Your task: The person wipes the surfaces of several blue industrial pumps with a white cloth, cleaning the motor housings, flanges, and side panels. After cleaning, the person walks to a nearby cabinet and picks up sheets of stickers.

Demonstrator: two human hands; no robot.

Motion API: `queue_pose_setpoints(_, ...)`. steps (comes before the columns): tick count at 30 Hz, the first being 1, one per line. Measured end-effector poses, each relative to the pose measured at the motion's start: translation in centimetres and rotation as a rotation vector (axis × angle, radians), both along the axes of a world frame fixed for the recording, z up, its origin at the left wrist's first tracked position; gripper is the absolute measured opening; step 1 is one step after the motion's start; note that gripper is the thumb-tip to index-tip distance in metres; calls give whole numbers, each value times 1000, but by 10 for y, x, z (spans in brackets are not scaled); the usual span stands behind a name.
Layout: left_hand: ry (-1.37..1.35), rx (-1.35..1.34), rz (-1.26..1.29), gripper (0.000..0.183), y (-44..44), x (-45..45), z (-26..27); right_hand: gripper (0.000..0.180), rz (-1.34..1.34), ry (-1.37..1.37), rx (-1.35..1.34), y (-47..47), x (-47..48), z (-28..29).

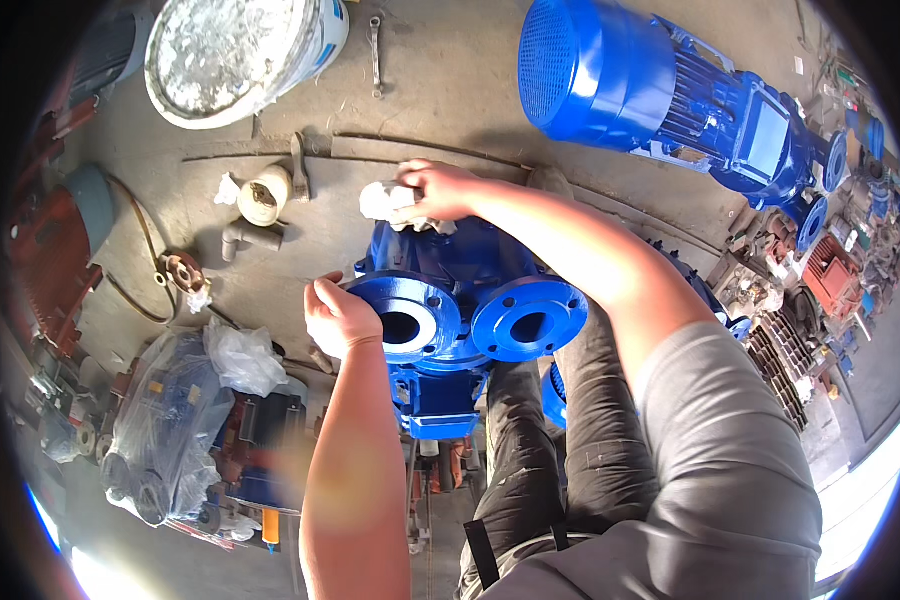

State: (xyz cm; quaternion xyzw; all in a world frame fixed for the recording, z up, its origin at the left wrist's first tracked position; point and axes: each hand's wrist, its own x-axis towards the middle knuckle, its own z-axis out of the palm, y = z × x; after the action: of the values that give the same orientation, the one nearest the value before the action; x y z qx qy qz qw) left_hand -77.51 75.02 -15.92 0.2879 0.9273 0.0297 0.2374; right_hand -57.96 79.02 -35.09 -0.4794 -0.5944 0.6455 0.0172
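Observation:
A blue-painted pump (457, 259) with a motor stands on the floor before me. Its two round pipe flanges, the left flange (435, 307) and the right flange (562, 311), face up towards me, each with a dark bore and bolt holes. My right hand (439, 191) grips a crumpled white rag (386, 201) at the pump's far end. Beside the left flange's outer rim is my left hand (341, 316), its fingers curled; whether they grip anything is hidden.
A second blue motor-pump unit (645, 90) lies at upper right. Towards the upper left are a paint-smeared bucket (232, 52), a combination wrench (376, 56), a paintbrush (300, 169), a small pot (265, 196) and a pipe elbow (247, 238). Plastic-wrapped machinery (169, 420) sits at left.

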Motion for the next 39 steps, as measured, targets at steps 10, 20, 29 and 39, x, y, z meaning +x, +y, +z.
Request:
queue_pose_setpoints(10,-35,-42,52,48,0,-1,3,64,124,-387,-410,-64,100,-87)
queue_pose_setpoints(20,38,-63,8,49,0,-1,0,34,-1100,337,-1414,-171,172,80)
queue_pose_setpoints(29,71,33,-43,52,-3,-15,-19,23,-1345,710,-1085,-299,134,98)
queue_pose_setpoints(39,581,-323,-724,44,15,-92,-80,30,-1999,694,-1362,-495,-12,201)
